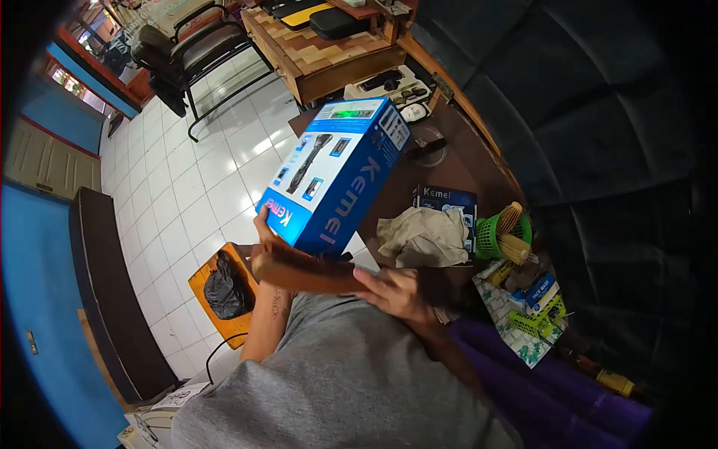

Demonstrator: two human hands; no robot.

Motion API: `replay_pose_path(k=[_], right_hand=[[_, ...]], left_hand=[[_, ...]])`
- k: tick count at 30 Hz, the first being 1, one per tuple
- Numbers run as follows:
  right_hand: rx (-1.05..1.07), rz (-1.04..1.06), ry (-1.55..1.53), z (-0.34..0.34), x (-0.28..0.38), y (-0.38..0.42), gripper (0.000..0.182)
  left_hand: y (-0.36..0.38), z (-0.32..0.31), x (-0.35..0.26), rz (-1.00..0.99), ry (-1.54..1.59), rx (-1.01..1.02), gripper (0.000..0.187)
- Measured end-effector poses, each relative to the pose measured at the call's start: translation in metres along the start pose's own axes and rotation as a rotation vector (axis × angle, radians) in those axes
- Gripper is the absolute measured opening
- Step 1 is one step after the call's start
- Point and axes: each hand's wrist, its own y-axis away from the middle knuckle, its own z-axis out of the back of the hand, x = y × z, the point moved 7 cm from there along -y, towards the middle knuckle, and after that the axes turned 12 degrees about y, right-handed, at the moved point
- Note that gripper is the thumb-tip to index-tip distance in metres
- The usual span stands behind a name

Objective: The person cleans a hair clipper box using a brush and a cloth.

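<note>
The left hand [264,229] clasps the box [334,176] by its near corner, up before the torso — the right hand [390,290] pinches a blurred brush [310,271] near it.

brown tabletop [473,159] with dark box [447,197], pale crumpled cloth [422,236], green basket [488,238]
</note>
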Motion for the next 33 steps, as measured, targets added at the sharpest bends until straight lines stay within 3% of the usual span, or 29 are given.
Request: replay_pose_path(k=[1,3,5,7,8,10,12,14,15,17,19,20,22,23,25,27,29,31,32,33], right_hand=[[0.002,-0.027,0.076,-0.003,-0.002,-0.003,0.047],[-0.32,-0.231,0.064,-0.001,-0.05,-0.004,0.047],[-0.487,-0.477,0.183,0.03,-0.092,-0.009,0.047],[-0.356,-1.033,-0.132,0.044,-0.126,0.003,0.048],[-0.359,-1.033,-0.132,0.043,-0.128,0.011,0.048],[-0.456,-0.527,0.099,0.053,-0.099,0.009,0.048],[-0.171,-0.326,0.047,0.034,-0.054,0.013,0.05],[-0.085,0.069,0.172,0.016,-0.011,0.01,0.047],[0.033,0.032,0.004,0.007,-0.005,0.003,0.051],[-0.07,-0.048,0.119,0.003,-0.021,0.004,0.05],[-0.235,-0.364,-0.018,0.024,-0.064,-0.012,0.05],[-0.368,-0.325,0.173,0.044,-0.077,-0.021,0.049],[-0.44,-0.651,0.087,0.058,-0.123,-0.014,0.048],[-0.441,-0.651,0.088,0.065,-0.125,-0.009,0.048],[-0.457,-0.917,-0.491,0.062,-0.142,0.012,0.046],[-0.42,-0.802,-0.681,0.071,-0.127,0.027,0.048],[-0.181,-0.336,-0.462,0.08,-0.092,0.022,0.049],[-0.064,-0.117,-0.265,0.102,-0.055,-0.008,0.047],[0.081,-0.19,-0.416,0.099,-0.045,-0.013,0.043],[0.078,-0.2,-0.414,0.098,-0.044,-0.014,0.043]], left_hand=[[0.007,-0.014,0.001,0.154,0.37,-0.061,0.069],[0.029,-0.038,-0.001,0.35,0.409,-0.071,0.073],[0.031,-0.039,-0.005,0.313,0.37,-0.082,0.078],[0.033,-0.037,-0.007,0.329,0.389,-0.076,0.081],[0.034,-0.038,-0.006,0.345,0.369,-0.087,0.082],[0.03,-0.04,-0.003,0.393,0.435,-0.038,0.081],[0.028,-0.045,0.005,0.501,0.609,0.042,0.074],[0.018,-0.05,0.008,0.443,0.549,0.056,0.074],[0.013,-0.048,0.007,0.382,0.474,0.059,0.076],[0.015,-0.039,0.01,0.404,0.447,0.171,0.071],[0.027,-0.043,0.001,0.391,0.398,-0.013,0.072],[0.018,-0.032,0.004,0.371,0.402,0.025,0.076],[0.019,-0.033,-0.001,0.356,0.412,0.037,0.078],[0.018,-0.033,-0.005,0.339,0.417,0.05,0.08],[0.003,-0.012,0.002,0.303,0.454,0.089,0.08],[-0.024,0.025,0.02,0.336,0.585,0.254,0.075],[-0.029,0.033,0.026,0.311,0.676,0.014,0.071],[-0.034,0.035,0.034,0.329,0.772,0.2,0.068],[-0.033,0.036,0.038,0.352,0.746,0.223,0.069],[-0.031,0.036,0.042,0.377,0.721,0.245,0.07]])
